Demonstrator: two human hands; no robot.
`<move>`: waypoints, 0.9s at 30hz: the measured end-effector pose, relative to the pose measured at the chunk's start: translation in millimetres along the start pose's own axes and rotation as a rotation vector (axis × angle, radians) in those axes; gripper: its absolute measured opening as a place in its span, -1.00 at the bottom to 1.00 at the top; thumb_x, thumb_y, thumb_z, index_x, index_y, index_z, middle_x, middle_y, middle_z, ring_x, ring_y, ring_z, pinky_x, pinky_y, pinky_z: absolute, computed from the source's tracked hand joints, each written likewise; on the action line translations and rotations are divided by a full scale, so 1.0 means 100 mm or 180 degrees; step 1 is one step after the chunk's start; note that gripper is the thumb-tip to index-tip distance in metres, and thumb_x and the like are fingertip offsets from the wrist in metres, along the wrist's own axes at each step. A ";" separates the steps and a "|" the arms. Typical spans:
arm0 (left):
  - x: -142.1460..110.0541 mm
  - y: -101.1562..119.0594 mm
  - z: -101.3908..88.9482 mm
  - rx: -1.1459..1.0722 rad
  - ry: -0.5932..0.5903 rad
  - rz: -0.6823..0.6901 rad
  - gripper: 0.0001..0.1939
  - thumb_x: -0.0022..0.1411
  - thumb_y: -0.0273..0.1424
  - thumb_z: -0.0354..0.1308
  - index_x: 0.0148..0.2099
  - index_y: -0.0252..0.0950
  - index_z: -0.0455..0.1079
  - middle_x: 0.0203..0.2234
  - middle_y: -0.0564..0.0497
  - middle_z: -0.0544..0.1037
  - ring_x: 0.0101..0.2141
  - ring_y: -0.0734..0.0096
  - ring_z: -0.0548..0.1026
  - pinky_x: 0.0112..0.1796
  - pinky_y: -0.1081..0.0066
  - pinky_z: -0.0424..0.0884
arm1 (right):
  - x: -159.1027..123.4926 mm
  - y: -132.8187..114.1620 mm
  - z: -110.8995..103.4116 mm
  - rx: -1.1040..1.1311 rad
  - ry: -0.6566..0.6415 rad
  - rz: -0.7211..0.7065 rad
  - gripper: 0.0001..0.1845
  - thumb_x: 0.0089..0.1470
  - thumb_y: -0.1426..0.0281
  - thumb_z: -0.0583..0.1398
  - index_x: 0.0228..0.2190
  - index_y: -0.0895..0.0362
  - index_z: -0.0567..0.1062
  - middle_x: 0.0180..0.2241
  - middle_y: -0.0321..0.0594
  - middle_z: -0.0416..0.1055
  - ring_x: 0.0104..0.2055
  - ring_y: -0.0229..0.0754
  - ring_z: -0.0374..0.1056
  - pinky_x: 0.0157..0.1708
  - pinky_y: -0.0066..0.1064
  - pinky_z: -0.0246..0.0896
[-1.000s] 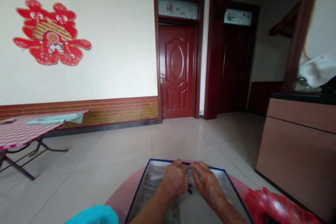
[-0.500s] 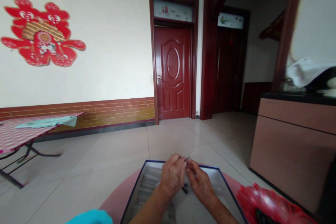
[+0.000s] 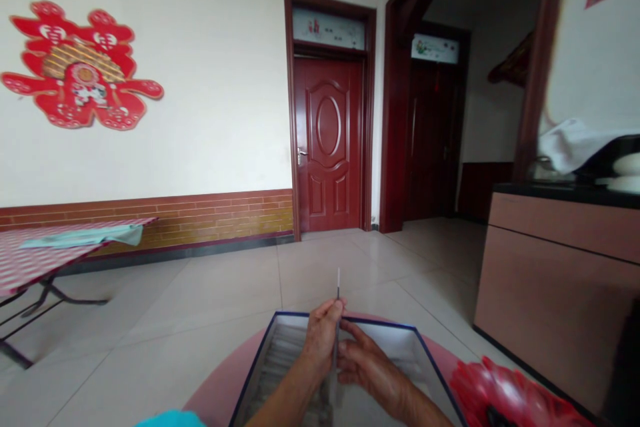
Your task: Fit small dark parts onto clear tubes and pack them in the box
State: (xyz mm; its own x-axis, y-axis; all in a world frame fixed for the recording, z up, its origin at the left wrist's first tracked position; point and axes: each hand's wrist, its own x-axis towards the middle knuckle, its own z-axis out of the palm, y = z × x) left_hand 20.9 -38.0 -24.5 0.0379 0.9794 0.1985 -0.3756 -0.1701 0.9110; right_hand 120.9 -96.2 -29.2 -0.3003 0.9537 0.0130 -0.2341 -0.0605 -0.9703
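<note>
My left hand [image 3: 323,332] pinches a slim stick [image 3: 339,282] between thumb and fingers. Its upper end is thin and pale, with a dark part just above the fingertips; a longer greyish part runs down between my hands. I cannot make out its exact kind. My right hand [image 3: 369,357] lies against the lower part from the right, fingers curled at it. Both hands are above an open box [image 3: 423,340] with a blue rim and pale inner walls. Long, thin greyish pieces [image 3: 280,357] lie side by side in the box's left part, partly hidden by my left arm.
A pink round surface [image 3: 213,383] supports the box. Shiny red plastic [image 3: 510,390] lies at the right, and something turquoise [image 3: 170,419] at the lower left. A checked folding table [image 3: 65,230] stands left, a pinkish cabinet [image 3: 555,273] right. A red door [image 3: 330,200] is ahead.
The stick now points upright between my hands; before, only a short slanted dark tip showed. My right hand has moved lower along it. A dark item seen below the hands is no longer visible.
</note>
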 end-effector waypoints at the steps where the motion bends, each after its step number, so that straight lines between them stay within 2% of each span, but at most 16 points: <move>1: -0.01 -0.01 0.00 0.0024 -0.0044 -0.0007 -0.62 -0.14 -0.08 0.25 -0.46 -0.33 0.44 -0.58 0.06 0.41 -0.47 0.47 0.33 -0.41 0.50 0.22 | -0.01 0.00 0.01 0.0026 -0.0006 0.0025 -0.41 -0.07 0.21 0.14 0.02 0.05 0.18 -0.38 -0.26 0.43 -0.35 -0.21 0.38 -0.32 -0.35 0.21; 5: -0.04 -0.01 0.01 0.0248 -0.0196 -0.0217 -0.59 -0.13 -0.03 0.21 -0.52 -0.32 0.38 -0.67 0.13 0.30 -0.61 0.55 0.21 -0.54 0.51 0.12 | 0.02 0.02 0.02 -0.0085 0.0056 0.0024 -0.45 -0.06 0.19 0.11 -0.01 0.06 0.18 -0.47 -0.34 0.37 -0.48 -0.26 0.35 -0.46 -0.42 0.19; 10: -0.04 0.07 -0.01 0.0617 0.0075 -0.0135 -0.55 -0.23 0.01 0.23 -0.60 -0.32 0.33 -0.74 0.17 0.19 -0.65 0.58 0.11 -0.58 0.50 0.04 | 0.14 0.13 -0.07 -0.0955 0.0725 -0.0344 -0.53 -0.05 0.24 0.02 -0.08 0.13 0.18 -0.56 -0.40 0.29 -0.69 -0.34 0.17 -0.69 -0.49 0.02; 14: 0.02 0.05 -0.08 0.0695 0.0184 -0.0164 -0.51 -0.20 0.06 0.18 -0.59 -0.32 0.33 -0.77 0.20 0.13 -0.68 0.59 0.07 -0.61 0.50 -0.02 | 0.15 0.15 -0.14 -0.2030 0.0930 -0.1076 -0.73 0.01 0.29 -0.04 -0.25 0.11 0.30 -0.59 -0.39 0.27 -0.63 -0.30 0.21 -0.60 -0.45 0.10; 17: 0.08 0.05 -0.14 0.0669 0.0386 -0.0198 -0.48 -0.17 0.10 0.12 -0.58 -0.32 0.34 -0.76 0.19 0.14 -0.68 0.60 0.06 -0.62 0.51 -0.04 | 0.13 0.11 -0.17 -0.2552 0.1091 -0.1391 -0.85 0.01 0.36 -0.04 -0.39 0.08 0.29 -0.56 -0.34 0.31 -0.52 -0.25 0.29 -0.49 -0.43 0.14; 21: 0.11 0.11 -0.21 0.0614 0.0625 -0.0095 -0.50 -0.23 0.08 0.17 -0.57 -0.32 0.35 -0.75 0.19 0.16 -0.68 0.61 0.05 -0.62 0.52 -0.03 | 0.11 0.08 -0.19 -0.2998 0.1144 -0.1520 -0.88 -0.01 0.45 -0.06 -0.44 0.06 0.26 -0.56 -0.33 0.31 -0.50 -0.24 0.29 -0.47 -0.44 0.11; 27: 0.14 0.10 -0.27 0.0884 0.0530 0.0259 -0.58 -0.22 -0.03 0.20 -0.54 -0.32 0.39 -0.75 0.18 0.18 -0.63 0.56 0.13 -0.58 0.50 0.07 | 0.09 0.11 -0.21 -0.3515 0.1230 -0.1553 -0.84 -0.06 0.53 -0.07 -0.47 0.07 0.23 -0.57 -0.31 0.30 -0.49 -0.22 0.28 -0.47 -0.45 0.07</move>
State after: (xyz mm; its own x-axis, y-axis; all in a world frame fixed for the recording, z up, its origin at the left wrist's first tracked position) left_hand -7.0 -23.5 -22.7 -0.1423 0.9619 0.2336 -0.1037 -0.2492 0.9629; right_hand 135.5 -82.5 -44.6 -0.0683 0.8424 0.5345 0.7054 0.4197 -0.5713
